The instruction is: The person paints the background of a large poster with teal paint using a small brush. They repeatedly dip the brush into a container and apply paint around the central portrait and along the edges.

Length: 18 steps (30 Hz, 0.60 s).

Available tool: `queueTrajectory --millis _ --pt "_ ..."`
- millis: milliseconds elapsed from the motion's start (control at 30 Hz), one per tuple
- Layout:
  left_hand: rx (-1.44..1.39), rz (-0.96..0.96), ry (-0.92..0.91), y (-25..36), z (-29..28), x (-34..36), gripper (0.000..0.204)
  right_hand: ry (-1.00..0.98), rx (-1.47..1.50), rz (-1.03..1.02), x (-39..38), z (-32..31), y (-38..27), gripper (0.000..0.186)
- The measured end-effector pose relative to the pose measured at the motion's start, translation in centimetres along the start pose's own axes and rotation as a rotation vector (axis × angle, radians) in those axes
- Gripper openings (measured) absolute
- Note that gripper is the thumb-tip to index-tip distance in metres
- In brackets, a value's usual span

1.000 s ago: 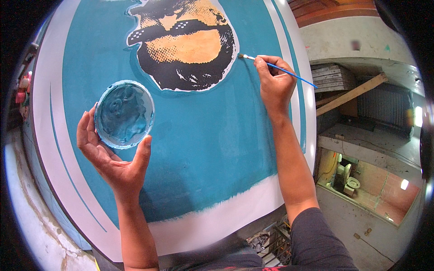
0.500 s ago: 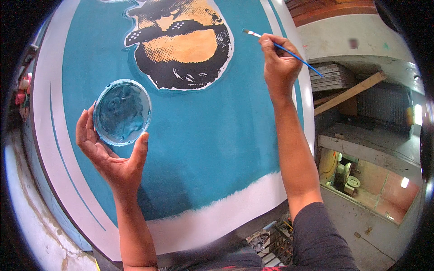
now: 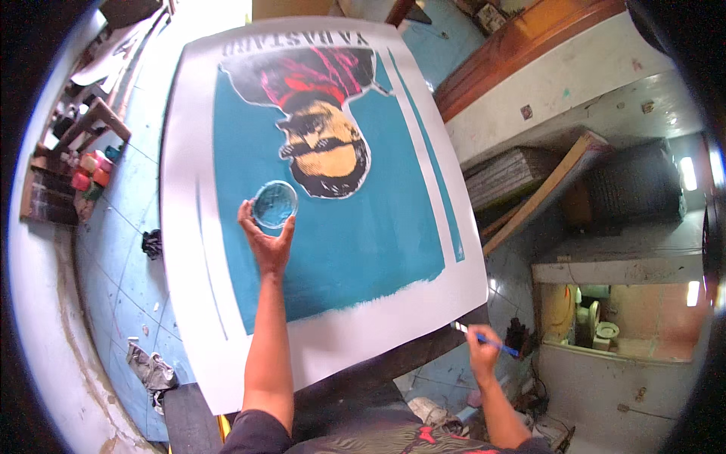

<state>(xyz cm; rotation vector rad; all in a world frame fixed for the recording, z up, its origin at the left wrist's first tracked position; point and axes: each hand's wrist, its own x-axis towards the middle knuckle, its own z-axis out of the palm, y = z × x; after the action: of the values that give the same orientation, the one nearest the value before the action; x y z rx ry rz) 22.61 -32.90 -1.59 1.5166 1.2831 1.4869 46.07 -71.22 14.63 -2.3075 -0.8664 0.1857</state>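
Note:
My left hand [image 3: 266, 240] is closed round a shallow round tub [image 3: 275, 204] with teal paint inside, held over the painting. My right hand [image 3: 484, 352] grips a thin paintbrush [image 3: 504, 349] by its blue handle, its tip just off the lower right corner of the white sheet. The large painting [image 3: 370, 250] has a flat teal ground with a ragged lower edge and white margins. On it is an upside-down portrait [image 3: 325, 163] with dark glasses, an orange-yellow face and a black and red garment. Black lettering runs along the far margin.
A dark board [image 3: 408, 349] shows below the sheet. Crumpled cloth [image 3: 151, 371] lies on the blue tiled floor at left, with colourful containers [image 3: 92, 170] beyond. To the right are a leaning wooden plank [image 3: 541, 193] and a doorway showing a toilet [image 3: 606, 331].
My view has drawn back, showing the whole sheet. My right hand with the paintbrush has moved from beside the portrait to past the lower right corner. The tub stays in my left hand.

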Motion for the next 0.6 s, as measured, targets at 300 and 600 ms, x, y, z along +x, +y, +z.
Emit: queueTrajectory --millis 300,600 --pt "-0.600 -0.475 0.273 -2.2 -5.6 6.3 0.083 -0.020 0.340 0.227 -6.5 -4.0 7.5 0.010" --pt "-0.156 -0.184 0.228 9.5 -11.5 -0.4 0.087 -0.113 0.579 0.220 2.7 -7.2 13.4 0.007"
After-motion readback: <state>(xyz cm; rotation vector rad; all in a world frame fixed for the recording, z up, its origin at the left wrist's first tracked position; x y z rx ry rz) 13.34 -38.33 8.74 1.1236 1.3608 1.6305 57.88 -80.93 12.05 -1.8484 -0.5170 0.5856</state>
